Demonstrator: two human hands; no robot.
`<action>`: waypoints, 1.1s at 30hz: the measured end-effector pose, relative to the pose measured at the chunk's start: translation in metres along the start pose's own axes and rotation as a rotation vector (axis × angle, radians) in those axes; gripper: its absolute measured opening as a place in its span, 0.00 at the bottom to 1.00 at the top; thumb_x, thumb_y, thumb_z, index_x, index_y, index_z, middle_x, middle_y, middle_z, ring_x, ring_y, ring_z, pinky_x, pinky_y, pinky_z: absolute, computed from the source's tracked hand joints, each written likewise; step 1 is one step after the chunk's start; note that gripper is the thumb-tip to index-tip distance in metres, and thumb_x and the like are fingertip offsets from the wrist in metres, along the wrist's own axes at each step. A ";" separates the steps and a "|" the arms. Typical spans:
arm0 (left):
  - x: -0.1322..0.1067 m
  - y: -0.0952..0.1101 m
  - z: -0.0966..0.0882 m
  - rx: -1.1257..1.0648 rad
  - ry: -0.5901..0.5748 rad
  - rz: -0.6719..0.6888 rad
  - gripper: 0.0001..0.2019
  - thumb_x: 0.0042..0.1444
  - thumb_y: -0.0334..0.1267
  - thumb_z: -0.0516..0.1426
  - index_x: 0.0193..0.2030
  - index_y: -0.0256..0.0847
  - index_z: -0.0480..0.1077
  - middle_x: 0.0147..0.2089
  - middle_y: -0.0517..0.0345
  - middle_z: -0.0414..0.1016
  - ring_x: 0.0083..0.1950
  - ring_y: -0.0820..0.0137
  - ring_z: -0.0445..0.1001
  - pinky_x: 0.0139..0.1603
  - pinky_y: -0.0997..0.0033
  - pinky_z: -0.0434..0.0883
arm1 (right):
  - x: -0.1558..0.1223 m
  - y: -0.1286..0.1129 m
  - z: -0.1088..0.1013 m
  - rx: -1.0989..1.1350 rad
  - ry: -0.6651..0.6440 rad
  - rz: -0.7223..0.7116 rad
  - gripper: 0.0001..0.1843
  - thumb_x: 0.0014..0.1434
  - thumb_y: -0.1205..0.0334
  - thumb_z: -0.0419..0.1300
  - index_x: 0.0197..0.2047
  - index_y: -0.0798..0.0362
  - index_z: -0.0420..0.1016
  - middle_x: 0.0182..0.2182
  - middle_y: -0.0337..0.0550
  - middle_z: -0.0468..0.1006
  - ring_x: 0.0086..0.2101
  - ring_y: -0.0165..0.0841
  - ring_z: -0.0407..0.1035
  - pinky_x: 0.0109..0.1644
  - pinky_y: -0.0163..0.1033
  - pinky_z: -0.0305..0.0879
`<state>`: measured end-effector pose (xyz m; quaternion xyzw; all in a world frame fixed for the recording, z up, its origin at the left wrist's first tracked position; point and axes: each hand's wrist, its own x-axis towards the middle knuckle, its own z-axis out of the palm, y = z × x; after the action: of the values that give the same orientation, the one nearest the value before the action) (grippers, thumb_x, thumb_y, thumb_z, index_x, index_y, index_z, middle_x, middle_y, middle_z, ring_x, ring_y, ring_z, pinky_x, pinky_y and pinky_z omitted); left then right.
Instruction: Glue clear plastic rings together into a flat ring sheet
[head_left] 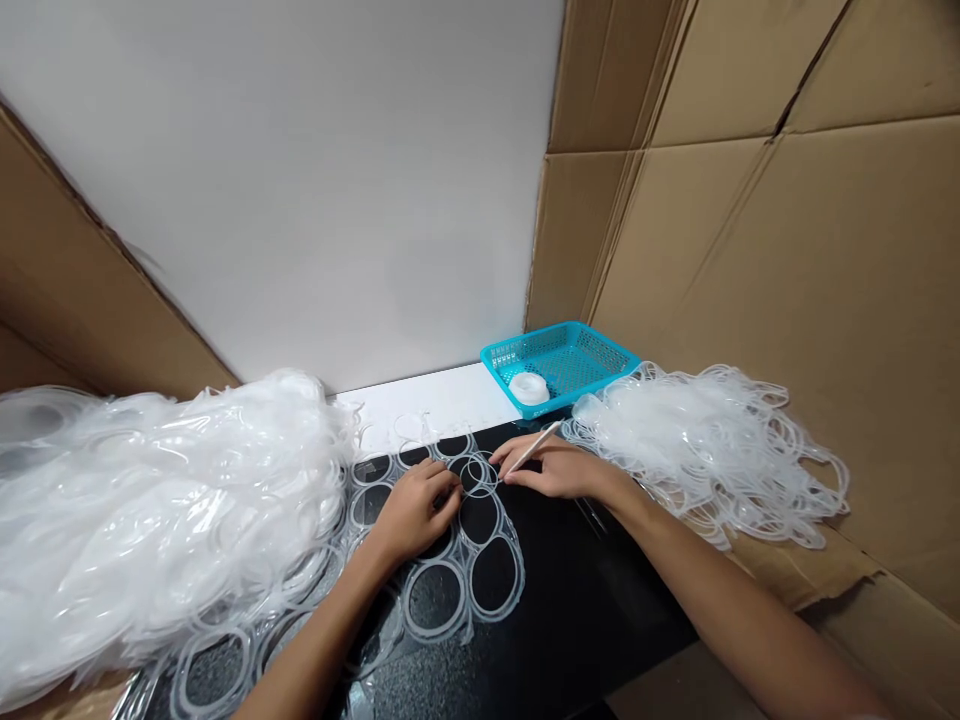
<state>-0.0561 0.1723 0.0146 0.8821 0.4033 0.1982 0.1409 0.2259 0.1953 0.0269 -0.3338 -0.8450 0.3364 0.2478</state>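
Note:
A translucent sheet of joined plastic rings [495, 612] lies on the black work surface in front of me. My left hand [421, 505] is over the sheet with its fingers curled, thumb and fingertips closed at its edge beside a loose-looking thin ring [480, 491]. My right hand [551, 470] grips a slim white pen-like stick [536, 450], its lower end close to that ring. The stick slants up to the right. Whether the thin ring is still joined to the sheet, I cannot tell.
A large heap of clear ring sheets [180, 500] fills the left side. At right lies a tangled pile of clear rings [705, 445]. A blue basket [592, 365] behind holds a white roll-like stack [529, 388]. Cardboard [787, 280] and a white panel [337, 180] wall the surface in.

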 end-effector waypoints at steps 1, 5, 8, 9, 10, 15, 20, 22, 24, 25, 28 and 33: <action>0.000 0.000 0.000 -0.002 0.003 0.002 0.10 0.69 0.36 0.52 0.39 0.43 0.74 0.37 0.54 0.76 0.41 0.63 0.73 0.44 0.61 0.69 | 0.000 0.002 0.002 -0.018 -0.011 -0.031 0.08 0.68 0.63 0.64 0.43 0.47 0.87 0.54 0.44 0.85 0.51 0.38 0.81 0.59 0.46 0.75; 0.000 0.000 0.004 0.028 0.009 0.025 0.08 0.68 0.35 0.53 0.39 0.43 0.73 0.37 0.55 0.76 0.40 0.63 0.73 0.43 0.62 0.69 | 0.003 0.008 0.013 -0.114 -0.008 -0.211 0.12 0.71 0.63 0.61 0.51 0.47 0.86 0.52 0.44 0.87 0.52 0.38 0.81 0.59 0.46 0.75; 0.000 -0.003 0.005 0.082 0.015 0.052 0.07 0.68 0.36 0.54 0.40 0.42 0.72 0.37 0.55 0.75 0.41 0.62 0.72 0.43 0.61 0.68 | 0.004 0.010 0.016 -0.185 0.039 -0.256 0.14 0.72 0.64 0.59 0.53 0.48 0.86 0.49 0.43 0.88 0.49 0.38 0.82 0.56 0.45 0.75; -0.001 -0.004 0.004 0.097 0.017 0.059 0.06 0.68 0.36 0.54 0.41 0.42 0.73 0.38 0.54 0.75 0.41 0.62 0.72 0.43 0.61 0.69 | 0.005 0.011 0.016 -0.195 0.066 -0.244 0.14 0.73 0.64 0.59 0.52 0.48 0.86 0.49 0.43 0.88 0.49 0.38 0.82 0.56 0.45 0.74; -0.001 -0.005 0.003 0.109 0.017 0.070 0.06 0.68 0.36 0.55 0.41 0.42 0.73 0.38 0.54 0.75 0.41 0.62 0.73 0.43 0.61 0.69 | 0.006 0.011 0.015 -0.198 0.110 -0.220 0.13 0.73 0.63 0.59 0.52 0.47 0.86 0.49 0.42 0.88 0.49 0.38 0.82 0.56 0.45 0.74; -0.008 0.016 -0.001 0.177 0.041 0.184 0.10 0.71 0.34 0.51 0.44 0.41 0.74 0.42 0.51 0.77 0.43 0.62 0.74 0.45 0.60 0.72 | 0.013 0.014 0.021 -0.186 0.484 -0.063 0.13 0.73 0.60 0.59 0.51 0.46 0.87 0.49 0.44 0.87 0.51 0.42 0.81 0.61 0.51 0.70; -0.024 0.065 0.023 0.230 0.057 0.113 0.09 0.69 0.33 0.53 0.46 0.39 0.75 0.48 0.46 0.80 0.47 0.58 0.77 0.49 0.56 0.77 | 0.022 0.001 0.047 -0.081 0.243 -0.042 0.12 0.72 0.59 0.61 0.50 0.45 0.87 0.49 0.42 0.88 0.52 0.41 0.80 0.63 0.49 0.70; -0.030 0.072 0.030 0.222 0.073 0.080 0.09 0.68 0.32 0.54 0.46 0.38 0.76 0.48 0.46 0.80 0.47 0.57 0.77 0.48 0.55 0.77 | 0.023 -0.002 0.055 -0.011 0.161 -0.021 0.12 0.71 0.60 0.61 0.49 0.47 0.86 0.49 0.43 0.87 0.53 0.41 0.79 0.63 0.48 0.70; -0.033 0.068 0.027 0.153 0.081 0.061 0.10 0.69 0.33 0.53 0.45 0.40 0.78 0.46 0.48 0.81 0.45 0.59 0.78 0.47 0.57 0.78 | 0.023 -0.003 0.058 0.070 0.157 -0.001 0.11 0.70 0.60 0.61 0.47 0.50 0.86 0.47 0.44 0.87 0.51 0.40 0.80 0.62 0.46 0.71; -0.034 0.062 0.024 0.115 0.082 0.058 0.11 0.69 0.33 0.53 0.44 0.40 0.78 0.46 0.49 0.82 0.44 0.61 0.78 0.46 0.59 0.77 | 0.023 -0.002 0.058 0.106 0.167 0.005 0.11 0.70 0.60 0.61 0.46 0.51 0.85 0.46 0.45 0.87 0.50 0.40 0.80 0.61 0.45 0.71; -0.034 0.043 0.011 0.055 0.081 0.066 0.12 0.70 0.34 0.53 0.44 0.41 0.79 0.49 0.50 0.83 0.45 0.63 0.79 0.47 0.60 0.77 | 0.022 0.002 0.055 0.159 0.173 -0.004 0.11 0.71 0.59 0.60 0.44 0.52 0.84 0.44 0.46 0.87 0.47 0.39 0.80 0.59 0.44 0.72; -0.033 0.032 0.004 0.051 0.050 0.042 0.14 0.72 0.36 0.53 0.43 0.41 0.80 0.51 0.51 0.85 0.46 0.62 0.81 0.48 0.59 0.78 | 0.019 0.005 0.051 0.132 0.148 -0.004 0.10 0.71 0.59 0.59 0.44 0.51 0.83 0.44 0.45 0.87 0.47 0.39 0.80 0.61 0.45 0.70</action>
<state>-0.0524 0.1265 0.0161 0.8884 0.3931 0.2129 0.1042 0.1829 0.1915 -0.0067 -0.3392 -0.8009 0.3652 0.3318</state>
